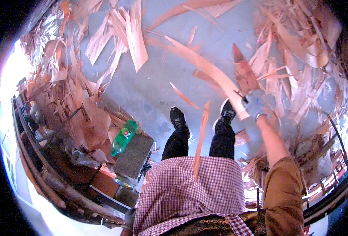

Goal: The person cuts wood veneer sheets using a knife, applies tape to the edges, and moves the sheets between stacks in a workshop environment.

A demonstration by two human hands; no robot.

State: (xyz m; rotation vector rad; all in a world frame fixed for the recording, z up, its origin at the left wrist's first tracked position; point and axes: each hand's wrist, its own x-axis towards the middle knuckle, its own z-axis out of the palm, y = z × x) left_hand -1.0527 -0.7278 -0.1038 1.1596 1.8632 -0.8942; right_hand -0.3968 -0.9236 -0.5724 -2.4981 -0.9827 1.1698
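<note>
My right hand [254, 105], in a pale grey glove, reaches out at the right and is blurred by motion. Its fingers look closed on the near end of a long, curved strip of wood veneer [213, 72], which sweeps away to the upper left. A small dark thing shows at the fingers, too unclear to name. Just beyond that hand lies a reddish-brown pointed veneer piece [245, 72]. What seems to be my left hand [130, 216], grey-gloved, sits low by my hip, with its fingers hidden. A narrow wood sliver [201, 139] rests against my checked apron [189, 185].
Heaps of veneer scraps [91, 118] line the left, and more scraps [296, 74] pile up at the right. A green plastic bottle [124, 137] lies on a grey block [136, 155] at the left. Loose veneer pieces [134, 37] lie on the grey-blue floor [146, 92] around my shoes.
</note>
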